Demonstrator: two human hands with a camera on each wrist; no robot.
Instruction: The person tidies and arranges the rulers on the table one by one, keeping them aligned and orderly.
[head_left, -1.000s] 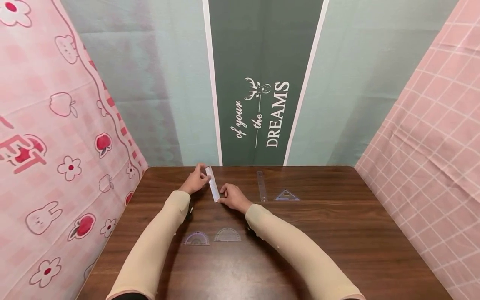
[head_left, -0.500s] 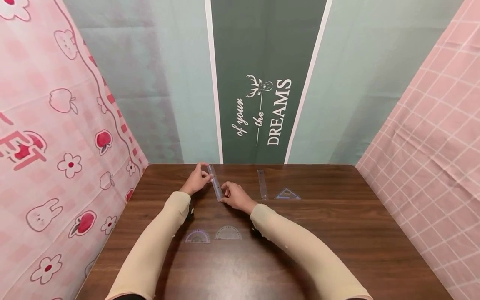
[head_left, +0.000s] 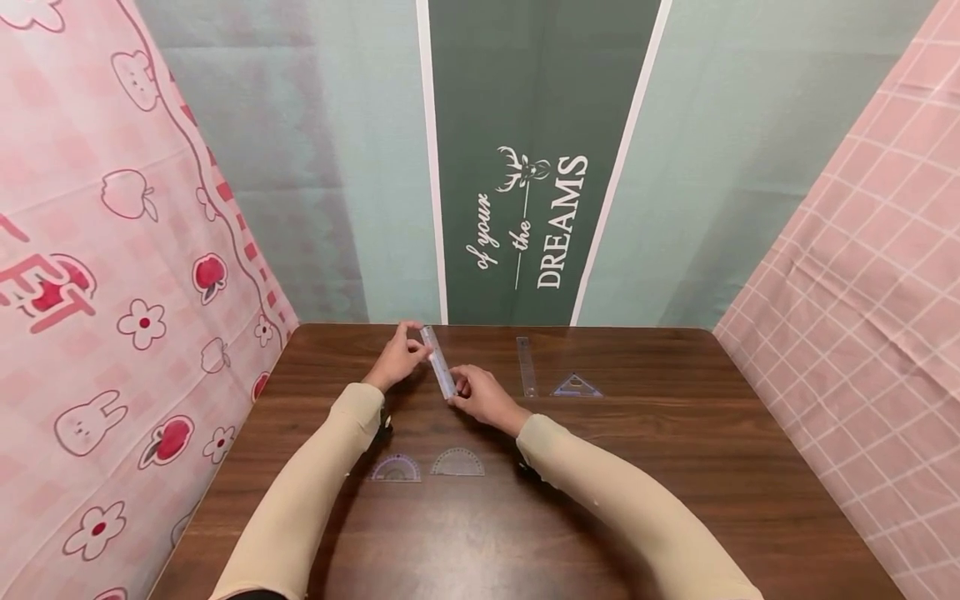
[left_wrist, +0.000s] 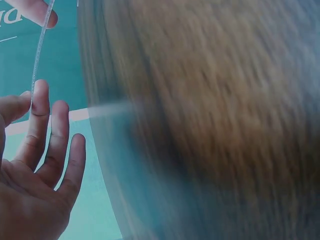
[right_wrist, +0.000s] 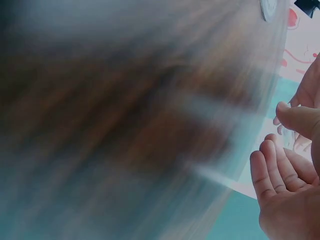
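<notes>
A clear, narrow ruler [head_left: 439, 363] slants between my two hands near the far edge of the table. Its upper end is pinched by the thumb and index finger of my left hand [head_left: 397, 360]; the other fingers of that hand [left_wrist: 40, 170] stand extended in the left wrist view. At the lower end, my right hand [head_left: 487, 398] pinches the ruler between thumb and fingers. From the left wrist camera the ruler [left_wrist: 38, 55] appears nearly edge-on and slightly bowed. In the right wrist view, my right hand [right_wrist: 290, 200] covers most of the ruler.
Right of the hands lie another clear ruler [head_left: 527, 367] and a set square [head_left: 576, 386] with blue markings. Closer to me, a purple-tinted protractor [head_left: 396, 469] and a clear protractor [head_left: 458, 462] lie side by side on the wooden table [head_left: 675, 467]. Printed cloths hang around it.
Both hands have carried the ruler slightly to the right. Its bright white glare has faded as it tilted. The head view has shifted a little; the other measuring tools stay in place.
</notes>
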